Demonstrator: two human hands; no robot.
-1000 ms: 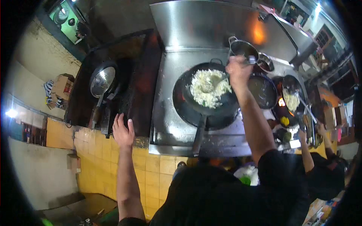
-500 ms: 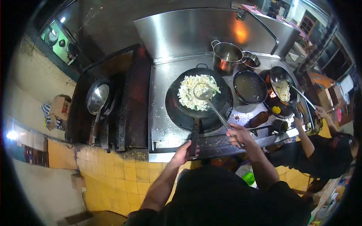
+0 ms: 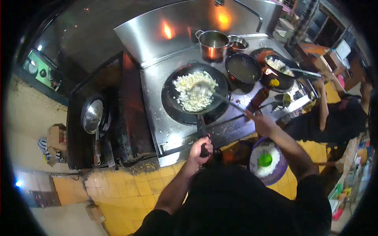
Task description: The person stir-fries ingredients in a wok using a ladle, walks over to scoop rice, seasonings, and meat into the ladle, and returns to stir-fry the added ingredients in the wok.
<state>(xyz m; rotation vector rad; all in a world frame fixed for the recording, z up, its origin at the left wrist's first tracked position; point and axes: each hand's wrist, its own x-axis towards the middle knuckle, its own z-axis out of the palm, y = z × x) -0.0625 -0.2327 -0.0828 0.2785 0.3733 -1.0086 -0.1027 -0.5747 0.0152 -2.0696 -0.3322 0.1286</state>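
We have our left grip [image 3: 201, 146] clamped round the wok handle [image 3: 201, 124], and our right grip [image 3: 263, 123], ahead and to its right, wrapped round the shaft of a ladle [image 3: 227, 100]. Straight ahead of the left grip sits the wok [image 3: 221, 79], with the rice [image 3: 193, 104] heaped in its middle and the ladle's blurred bowl down among the grains. To stir well, we think it best to brace the handle so the wok does not swivel as we push, and to draw the ladle low beneath the rice, folding it inward from the rim; a high, hasty stroke could fling grains onto the table [image 3: 159, 114]. Just ahead of the right grip is a brown bottle [image 3: 259, 97], so we should swing the shaft clear of it. Farther off, past both grips, are a black pan [image 3: 240, 81] and a two-handled steel pot [image 3: 212, 52].
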